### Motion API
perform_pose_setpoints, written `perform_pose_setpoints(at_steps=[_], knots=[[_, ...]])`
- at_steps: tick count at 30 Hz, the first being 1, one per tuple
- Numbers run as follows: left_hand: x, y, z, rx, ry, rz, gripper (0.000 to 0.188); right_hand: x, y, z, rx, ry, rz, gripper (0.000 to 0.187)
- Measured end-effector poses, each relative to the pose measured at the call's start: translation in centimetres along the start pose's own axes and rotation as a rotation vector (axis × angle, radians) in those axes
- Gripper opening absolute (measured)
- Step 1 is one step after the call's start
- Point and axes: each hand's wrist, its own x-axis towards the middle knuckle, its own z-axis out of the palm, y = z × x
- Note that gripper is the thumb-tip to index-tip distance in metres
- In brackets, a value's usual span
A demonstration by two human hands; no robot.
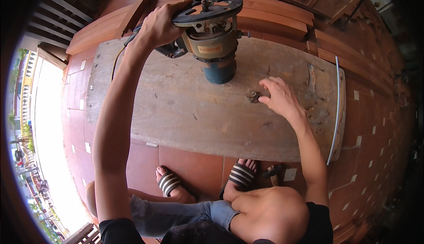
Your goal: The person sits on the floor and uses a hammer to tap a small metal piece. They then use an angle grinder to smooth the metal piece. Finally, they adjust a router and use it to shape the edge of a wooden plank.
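A wood router (219,67) with a blue motor body stands upside down on a worn wooden board (176,111). Its round black base plate (229,6) faces up, with a threaded spindle in the middle. My left hand (162,25) grips the left edge of that plate, its fingertips partly hidden at the rim. Over the right half of the board hovers my right hand (280,96), thumb and fingers apart. Just left of its thumb lies a small dark clump of metal parts (253,96), too small to make out exactly.
A pale thin tube (337,107) runs along the board's right edge. Curved wooden pieces (274,16) lie beyond the board. By my right sandal (242,174) is a hammer (272,172) on the tiled floor. A cord (117,60) trails left of the router.
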Motion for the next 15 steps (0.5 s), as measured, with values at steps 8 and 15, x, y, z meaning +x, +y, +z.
perform_pose_setpoints(at_steps=[8,15], knots=[[0.5,0.3,0.0,-0.062,-0.009,0.015,0.059,-2.2,0.9,2.7,-0.096,0.041,0.050,0.022],[1.5,0.0,0.3,-0.038,0.017,0.026,0.049,6.2,-0.3,3.4,0.322,0.503,-0.129,0.011]])
